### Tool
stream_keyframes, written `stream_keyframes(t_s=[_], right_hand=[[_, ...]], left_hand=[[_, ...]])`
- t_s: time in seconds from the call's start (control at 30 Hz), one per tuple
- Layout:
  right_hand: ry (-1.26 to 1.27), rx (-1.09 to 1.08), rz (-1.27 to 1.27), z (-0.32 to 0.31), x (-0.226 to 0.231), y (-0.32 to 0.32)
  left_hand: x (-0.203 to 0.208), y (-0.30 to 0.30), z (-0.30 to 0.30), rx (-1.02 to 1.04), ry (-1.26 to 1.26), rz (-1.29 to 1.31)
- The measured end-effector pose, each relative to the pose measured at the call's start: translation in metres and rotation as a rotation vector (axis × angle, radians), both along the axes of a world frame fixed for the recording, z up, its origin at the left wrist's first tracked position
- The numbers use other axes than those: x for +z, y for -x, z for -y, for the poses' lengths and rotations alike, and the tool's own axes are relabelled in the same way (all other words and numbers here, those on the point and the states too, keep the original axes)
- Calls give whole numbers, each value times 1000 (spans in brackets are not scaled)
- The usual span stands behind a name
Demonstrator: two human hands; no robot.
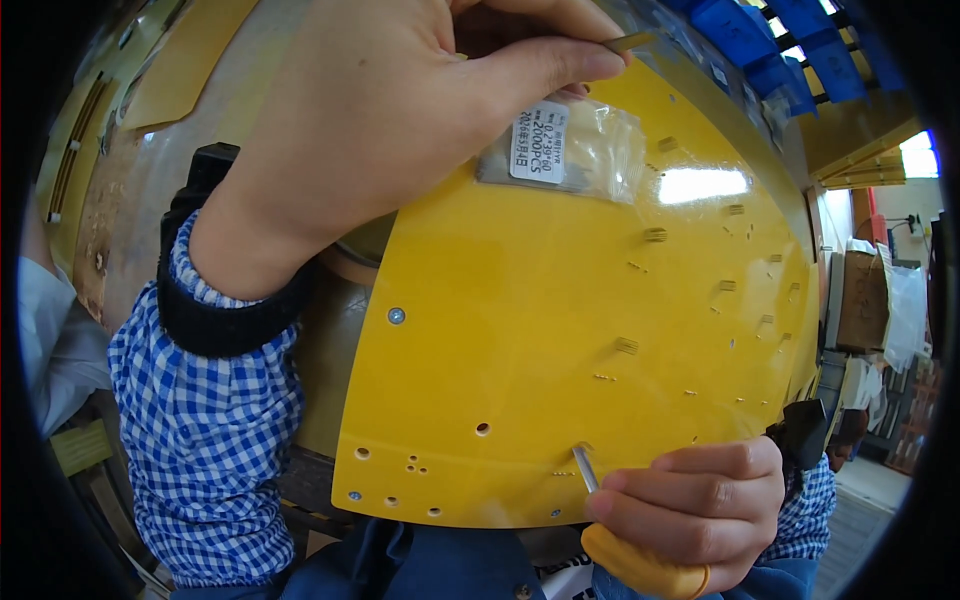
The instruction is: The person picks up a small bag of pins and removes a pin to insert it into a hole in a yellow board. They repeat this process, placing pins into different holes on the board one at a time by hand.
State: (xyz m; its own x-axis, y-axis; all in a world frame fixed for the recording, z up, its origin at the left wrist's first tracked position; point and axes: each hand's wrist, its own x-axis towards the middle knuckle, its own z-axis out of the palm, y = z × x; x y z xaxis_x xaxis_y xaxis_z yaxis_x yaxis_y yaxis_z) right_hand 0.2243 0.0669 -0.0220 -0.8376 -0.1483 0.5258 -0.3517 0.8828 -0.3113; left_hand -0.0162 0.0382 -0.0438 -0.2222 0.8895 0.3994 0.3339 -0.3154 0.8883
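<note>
My left hand (420, 110) reaches over the far part of a yellow board (500, 300), its thumb and fingers pinched on a thin, flat, gold-coloured piece (628, 42) whose kind I cannot make out. Just below those fingers, a clear zip bag (610, 150) with a white label lies on the board. Near the front edge, my right hand (690, 510) grips a slim silver metal rod (586, 468), its far end touching or just above the board. A yellow cover (640, 568) wraps one finger. Groups of thin metal pins (626, 346) stand upright in the board.
Several holes (483, 429) and screws (397, 316) dot the board's left and front. Blue bins (735, 30) hang at the far right. A cardboard box (862, 300) stands to the right. At left, a person's pale sleeve (60, 340) is beside the wooden table (130, 230).
</note>
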Motion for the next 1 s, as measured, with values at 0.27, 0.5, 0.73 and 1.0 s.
stream_keyframes(t_s=[0.27,0.5,0.73,1.0], right_hand=[[-134,-36,-24,1,2,1],[-221,10,22,0,6,0],[283,-7,140,-4,10,-3],[85,19,80,-3,7,-1]], left_hand=[[1,0,2,24,16,-10],[2,-1,3,18,10,-7],[-1,-2,0,14,13,-2],[5,0,4,22,24,-10]])
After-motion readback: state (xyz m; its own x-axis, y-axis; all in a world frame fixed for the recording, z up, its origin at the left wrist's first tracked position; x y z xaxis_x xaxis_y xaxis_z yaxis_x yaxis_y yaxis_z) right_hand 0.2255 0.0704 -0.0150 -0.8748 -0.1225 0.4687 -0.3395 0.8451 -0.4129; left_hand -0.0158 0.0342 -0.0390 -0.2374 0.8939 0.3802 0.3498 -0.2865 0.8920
